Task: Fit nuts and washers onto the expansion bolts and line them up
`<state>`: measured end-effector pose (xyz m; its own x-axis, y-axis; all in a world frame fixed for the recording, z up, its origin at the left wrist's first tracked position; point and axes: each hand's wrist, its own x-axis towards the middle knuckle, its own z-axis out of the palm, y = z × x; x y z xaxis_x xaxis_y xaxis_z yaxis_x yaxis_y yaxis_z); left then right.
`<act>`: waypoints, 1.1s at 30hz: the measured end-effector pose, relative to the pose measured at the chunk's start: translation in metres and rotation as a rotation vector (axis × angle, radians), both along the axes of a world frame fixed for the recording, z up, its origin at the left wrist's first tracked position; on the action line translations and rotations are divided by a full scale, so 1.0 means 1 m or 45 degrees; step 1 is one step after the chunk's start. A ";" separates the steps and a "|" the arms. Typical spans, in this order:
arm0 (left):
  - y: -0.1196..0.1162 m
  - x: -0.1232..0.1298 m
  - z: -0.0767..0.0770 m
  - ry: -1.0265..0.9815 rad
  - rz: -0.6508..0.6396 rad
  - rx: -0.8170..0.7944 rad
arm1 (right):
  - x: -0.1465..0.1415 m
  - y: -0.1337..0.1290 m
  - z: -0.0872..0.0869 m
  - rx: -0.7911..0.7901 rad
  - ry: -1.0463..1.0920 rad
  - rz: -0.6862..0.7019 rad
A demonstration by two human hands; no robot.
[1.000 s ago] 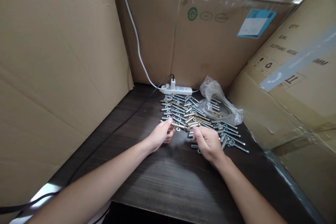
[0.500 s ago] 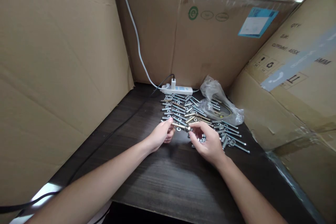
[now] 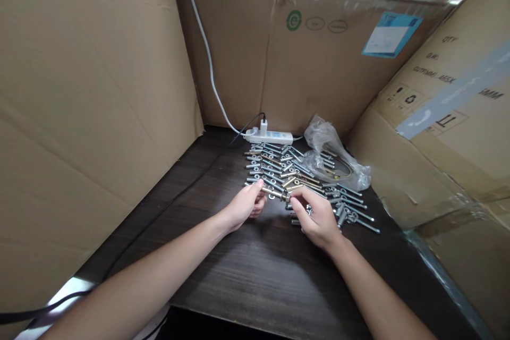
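Note:
A brass-coloured bolt (image 3: 274, 192) is held level between my two hands, just above the dark table. My left hand (image 3: 247, 203) is closed around its left end, thumb on top. With thumb and forefinger, my right hand (image 3: 314, 215) pinches the right end, where a nut (image 3: 286, 197) shows. Beneath and behind lie rows of silver and brass-coloured bolts (image 3: 273, 163), sleeves and washers. A loose washer (image 3: 271, 196) rests just below the held bolt. More silver bolts (image 3: 360, 212) spread to the right of my right hand, which hides some parts.
A white power strip (image 3: 274, 137) with a plug lies behind the hardware. A clear plastic bag (image 3: 324, 138) sits at the back right. Cardboard boxes (image 3: 235, 53) wall the table (image 3: 223, 287) on three sides. A black cable (image 3: 167, 204) crosses its left part.
My right thumb and forefinger have closed together at the nut end, after standing further apart around it. My left hand keeps its hold on the bolt with little movement.

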<state>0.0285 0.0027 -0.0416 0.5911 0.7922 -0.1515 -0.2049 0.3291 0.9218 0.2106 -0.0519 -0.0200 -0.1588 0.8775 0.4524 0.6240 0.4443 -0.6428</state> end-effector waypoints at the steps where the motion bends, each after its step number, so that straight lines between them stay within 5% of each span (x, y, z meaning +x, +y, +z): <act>1: 0.000 0.000 0.000 -0.001 0.001 0.002 | 0.000 0.000 0.000 -0.003 -0.002 0.007; 20: 0.001 0.000 0.001 -0.011 0.026 -0.005 | -0.002 0.000 0.000 0.180 0.087 0.094; 33: 0.001 -0.001 0.001 -0.031 0.031 -0.011 | -0.002 0.003 -0.001 0.072 -0.005 0.049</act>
<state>0.0275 0.0036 -0.0402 0.5754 0.8051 -0.1442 -0.2350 0.3316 0.9137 0.2090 -0.0494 -0.0207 -0.1933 0.8438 0.5005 0.6082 0.5034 -0.6138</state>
